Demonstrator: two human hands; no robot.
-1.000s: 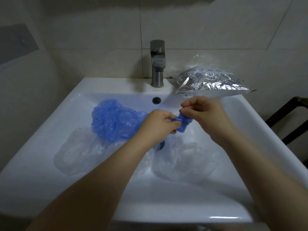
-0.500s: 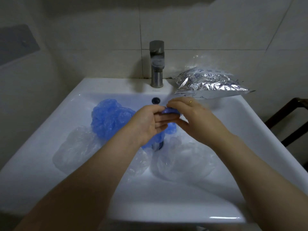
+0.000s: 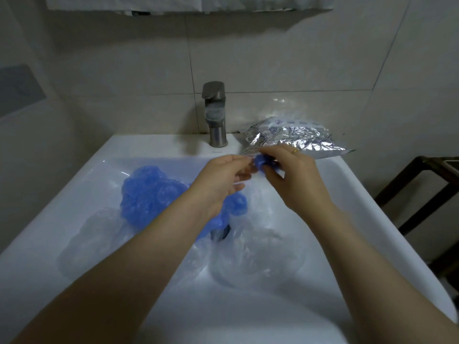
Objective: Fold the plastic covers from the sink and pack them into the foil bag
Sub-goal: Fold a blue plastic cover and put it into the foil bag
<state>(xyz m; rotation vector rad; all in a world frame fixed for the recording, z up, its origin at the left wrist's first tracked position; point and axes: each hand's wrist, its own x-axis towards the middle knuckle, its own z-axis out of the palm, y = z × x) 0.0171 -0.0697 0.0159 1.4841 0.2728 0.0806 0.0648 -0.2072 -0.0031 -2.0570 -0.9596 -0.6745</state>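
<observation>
A small folded blue plastic cover [image 3: 262, 163] is pinched in my right hand [image 3: 294, 180], just in front of the mouth of the crinkled foil bag [image 3: 295, 140] on the sink's back right ledge. My left hand [image 3: 223, 180] hovers beside it with fingers spread, its fingertips near the blue bundle. A loose blue cover [image 3: 151, 192] lies in the white sink [image 3: 82, 175] at the left. Clear plastic covers lie in the basin at the left [image 3: 94, 239] and at the right [image 3: 258, 259].
A steel tap [image 3: 215, 115] stands at the back middle of the sink, left of the foil bag. The drain [image 3: 222, 233] is partly hidden under the covers. A dark wooden frame [image 3: 422, 192] stands to the right of the sink. Tiled wall behind.
Both hands have risen toward the foil bag with the folded blue cover. My left hand has loosened from it; my right hand keeps hold. The camera has tilted up.
</observation>
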